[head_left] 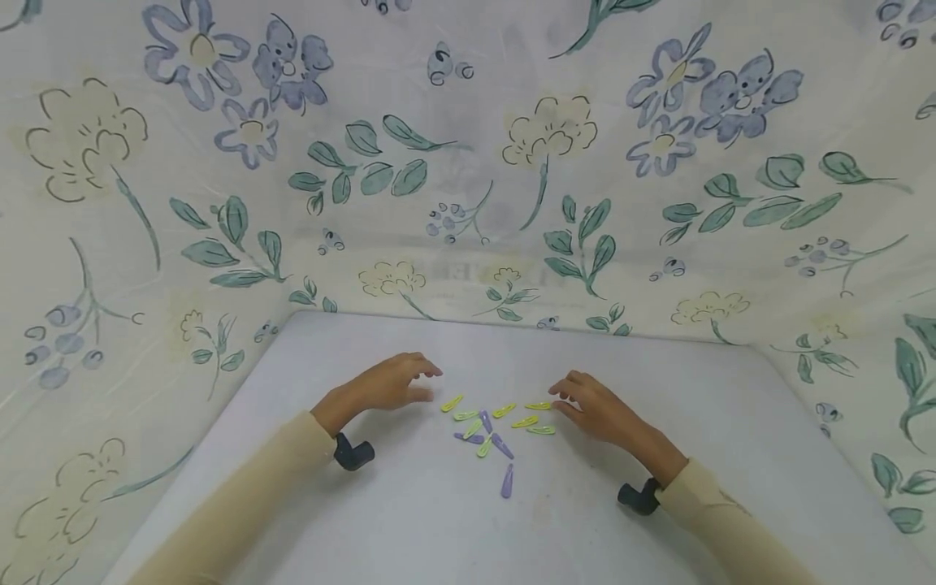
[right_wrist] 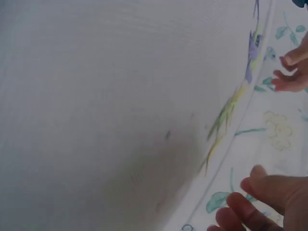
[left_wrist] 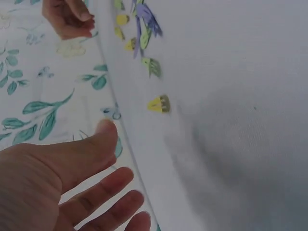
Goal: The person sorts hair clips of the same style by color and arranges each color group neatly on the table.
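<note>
Clock: read from the person's seat, 12 at the far edge of the white table (head_left: 417,520), centred on the clips.
Yellow clips (head_left: 504,411): four, along the far side of the group; one sits out at 10, one at 2, with two more between 12 and 2.
Green clips (head_left: 541,430): four; three bunched with the purple ones around the middle and towards 10, the fourth at 3, under the yellow pair on that side.
Purple clips (head_left: 508,481): four; three in the middle bunch, one on its own at 6, nearest the person. Which clips in that bunch touch or overlap is too small to tell.
Left hand (head_left: 391,383): at 10, palm turned in; thumb well apart from the fingers, which are loosely bent with gaps between them. The closest clip is the yellow one at 10, just beside it.
Right hand (head_left: 600,409): between 2 and 3, fingers softly curved, thumb near the index finger; by the wrist view they hover apart from the clips. Nearest is the yellow clip at 2.
Wrists: a dark camera mount (head_left: 354,453) on each, beneath a beige sleeve (head_left: 249,496).
Backdrop: pale cloth (head_left: 504,244) printed with blue flowers, cream blooms and green leaves, rising behind the table from 9 round to 3.
</note>
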The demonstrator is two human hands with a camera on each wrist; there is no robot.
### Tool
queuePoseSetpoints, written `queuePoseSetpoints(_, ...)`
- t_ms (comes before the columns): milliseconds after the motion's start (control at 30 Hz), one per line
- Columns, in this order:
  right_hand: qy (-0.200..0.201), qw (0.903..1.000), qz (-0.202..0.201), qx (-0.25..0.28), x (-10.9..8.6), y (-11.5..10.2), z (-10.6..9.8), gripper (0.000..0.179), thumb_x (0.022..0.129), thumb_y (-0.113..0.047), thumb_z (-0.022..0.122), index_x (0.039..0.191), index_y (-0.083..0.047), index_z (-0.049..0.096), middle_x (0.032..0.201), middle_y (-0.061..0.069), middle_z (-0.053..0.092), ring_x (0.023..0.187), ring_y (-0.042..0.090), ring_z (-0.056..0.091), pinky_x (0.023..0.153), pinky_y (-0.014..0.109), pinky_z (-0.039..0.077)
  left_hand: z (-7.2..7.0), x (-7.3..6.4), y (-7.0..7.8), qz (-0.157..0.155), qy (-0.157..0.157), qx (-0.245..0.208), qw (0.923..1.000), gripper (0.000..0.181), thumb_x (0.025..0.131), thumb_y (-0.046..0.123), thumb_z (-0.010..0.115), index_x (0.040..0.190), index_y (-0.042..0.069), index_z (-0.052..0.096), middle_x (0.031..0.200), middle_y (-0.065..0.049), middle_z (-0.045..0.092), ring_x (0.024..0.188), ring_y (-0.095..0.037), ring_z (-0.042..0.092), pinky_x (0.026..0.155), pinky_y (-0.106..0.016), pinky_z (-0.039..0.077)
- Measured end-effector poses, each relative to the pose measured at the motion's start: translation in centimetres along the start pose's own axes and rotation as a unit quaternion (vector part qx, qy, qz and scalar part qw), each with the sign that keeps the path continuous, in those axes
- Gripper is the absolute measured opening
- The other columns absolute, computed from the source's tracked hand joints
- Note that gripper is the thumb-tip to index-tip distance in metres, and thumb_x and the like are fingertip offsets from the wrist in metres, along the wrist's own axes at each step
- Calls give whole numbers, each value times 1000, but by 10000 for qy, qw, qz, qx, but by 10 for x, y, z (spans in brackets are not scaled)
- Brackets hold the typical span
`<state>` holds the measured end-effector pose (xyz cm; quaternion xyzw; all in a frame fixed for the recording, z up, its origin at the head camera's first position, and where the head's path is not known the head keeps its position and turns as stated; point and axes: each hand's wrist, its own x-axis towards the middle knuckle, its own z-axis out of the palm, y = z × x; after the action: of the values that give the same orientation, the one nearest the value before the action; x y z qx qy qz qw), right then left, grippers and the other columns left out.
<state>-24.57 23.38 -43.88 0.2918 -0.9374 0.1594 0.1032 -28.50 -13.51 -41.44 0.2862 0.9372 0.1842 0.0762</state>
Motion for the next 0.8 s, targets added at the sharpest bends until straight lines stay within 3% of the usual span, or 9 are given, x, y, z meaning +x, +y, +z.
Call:
queuePoseSetpoints(233, -423, 9991, 12, -15, 10, -1, 11, 17, 94, -3, 65, 108, -7, 75, 94, 1, 67, 88, 12, 61, 81, 31, 55, 16, 14, -1, 73, -529, -322, 9981, 41, 91, 13, 72, 131, 16, 65, 115, -1, 65, 93, -12, 58, 86, -31, 51)
queuePoseSetpoints(433, -780, 9962, 25, -391, 14, -9, 12, 24, 94, -9, 66, 116, -12, 74, 104, 1, 70, 97, 16, 64, 85, 32, 55, 26, 21, 5, -162, -285, -207, 9992, 40, 89, 20, 76, 127, 12, 67, 106, -2, 64, 94, -15, 60, 87, -34, 51)
queuePoseSetpoints(567, -991, 9934, 48, -577, 9, -11, 11, 23, 93, -8, 68, 115, -12, 75, 109, 4, 71, 103, 21, 66, 89, 35, 55, 36, 24, 9, -318, -220, -172, 9991, 35, 87, 16, 76, 121, 13, 69, 103, -3, 63, 97, -19, 61, 89, -37, 51)
queuePoseSetpoints(800, -1052, 9893, -213, -991, 5, -4, 6, 30, 91, -5, 69, 119, -14, 74, 127, 13, 66, 116, 31, 63, 96, 41, 53, 37, 32, 3, -399, 100, -202, 9989, 15, 88, 3, 71, 96, 15, 69, 94, -2, 65, 90, -19, 60, 83, -38, 51)
